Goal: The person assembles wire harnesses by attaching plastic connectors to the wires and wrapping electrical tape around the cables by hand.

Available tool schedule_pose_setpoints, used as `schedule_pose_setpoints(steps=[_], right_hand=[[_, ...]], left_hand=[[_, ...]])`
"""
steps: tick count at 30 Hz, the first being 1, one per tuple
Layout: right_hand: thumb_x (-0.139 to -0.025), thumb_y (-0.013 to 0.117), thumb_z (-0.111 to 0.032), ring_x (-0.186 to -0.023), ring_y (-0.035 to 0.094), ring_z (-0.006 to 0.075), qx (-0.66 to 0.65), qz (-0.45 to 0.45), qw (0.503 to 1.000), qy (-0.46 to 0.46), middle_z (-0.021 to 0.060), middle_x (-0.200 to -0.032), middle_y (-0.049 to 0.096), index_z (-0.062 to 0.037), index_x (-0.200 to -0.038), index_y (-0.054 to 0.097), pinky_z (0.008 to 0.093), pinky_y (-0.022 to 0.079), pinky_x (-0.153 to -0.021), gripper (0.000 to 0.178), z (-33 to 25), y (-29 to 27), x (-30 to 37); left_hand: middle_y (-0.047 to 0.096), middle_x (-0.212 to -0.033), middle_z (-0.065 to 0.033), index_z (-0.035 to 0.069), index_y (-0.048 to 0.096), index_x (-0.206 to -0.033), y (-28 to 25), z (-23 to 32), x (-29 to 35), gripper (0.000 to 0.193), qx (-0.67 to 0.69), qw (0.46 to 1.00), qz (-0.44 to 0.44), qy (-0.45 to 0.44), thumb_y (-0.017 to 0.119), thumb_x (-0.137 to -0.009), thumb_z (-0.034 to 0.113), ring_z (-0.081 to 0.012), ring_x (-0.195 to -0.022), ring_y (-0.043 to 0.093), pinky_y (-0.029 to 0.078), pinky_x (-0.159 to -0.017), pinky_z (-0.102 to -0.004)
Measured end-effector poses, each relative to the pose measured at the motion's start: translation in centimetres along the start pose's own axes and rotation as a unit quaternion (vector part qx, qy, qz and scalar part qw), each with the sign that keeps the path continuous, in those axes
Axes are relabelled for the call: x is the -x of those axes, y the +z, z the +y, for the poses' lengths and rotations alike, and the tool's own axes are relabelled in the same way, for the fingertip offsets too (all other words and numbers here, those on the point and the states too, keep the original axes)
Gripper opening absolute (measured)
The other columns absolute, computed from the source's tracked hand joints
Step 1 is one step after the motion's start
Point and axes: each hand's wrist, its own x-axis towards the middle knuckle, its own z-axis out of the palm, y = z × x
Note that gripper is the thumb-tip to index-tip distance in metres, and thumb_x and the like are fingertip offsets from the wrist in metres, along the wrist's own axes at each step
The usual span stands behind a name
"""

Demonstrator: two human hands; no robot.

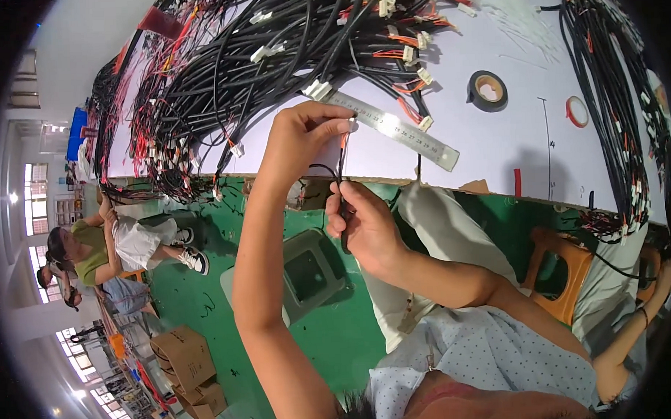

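Observation:
My left hand [307, 136] reaches over the table edge with thumb and forefinger closed on the small connector end of a cable, where short orange and black wires show. Lower down, my right hand [369, 227] has its fingers wrapped round the black sheath of that cable [341, 171], just off the table's near edge. A steel ruler [410, 134] lies slanted on the white tabletop, touching or nearly touching my left fingertips. Behind both hands spreads a large heap of black cables [249, 76] with white connectors and orange wire ends.
A black tape roll [487, 91] and a red-rimmed tape roll [577, 112] lie on the right. More cables [593, 75] hang over the table's right side. Below are an orange stool [563, 272] and a grey-green stool [308, 273]. A co-worker's arm [635, 332] is at right; people sit far left.

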Motion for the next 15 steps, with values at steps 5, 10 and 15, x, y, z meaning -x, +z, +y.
schedule_pose_setpoints(steps=[5,10,15], right_hand=[[-0.096,0.054,-0.028,-0.063,0.047,0.0113,-0.004,0.012,1.000,0.010,0.0030,-0.079,0.056,-0.0064,-0.102,0.058,0.0282,0.039,-0.060,0.022,-0.40,-0.03,0.13],[-0.096,0.055,-0.029,-0.061,0.047,0.0106,0.000,0.014,1.000,0.005,0.0036,-0.078,0.058,-0.0067,-0.100,0.059,0.0283,0.039,-0.059,0.023,-0.62,-0.06,0.25],[-0.096,0.055,-0.027,-0.063,0.046,0.0104,0.003,0.015,1.000,0.009,0.0025,-0.079,0.056,-0.0070,-0.102,0.059,0.0275,0.038,-0.060,0.021,-0.81,-0.10,0.54]], left_hand=[[0.064,-0.070,0.0017,0.002,0.071,-0.097,0.04,0.19,0.03,0.018,0.019,1.000,-0.005,-0.016,0.072,-0.083,0.013,-0.0034,-0.056,0.045,0.035,-0.050,-0.0190],[0.064,-0.071,0.0015,0.002,0.071,-0.096,-0.22,0.24,-0.18,0.021,0.010,1.000,-0.012,-0.018,0.074,-0.082,0.017,-0.0028,-0.057,0.046,0.036,-0.050,-0.0186],[0.064,-0.072,0.0019,0.002,0.072,-0.094,-0.27,0.10,-0.13,0.022,0.013,1.000,-0.008,-0.026,0.075,-0.081,0.019,-0.0027,-0.058,0.047,0.037,-0.051,-0.0185]])
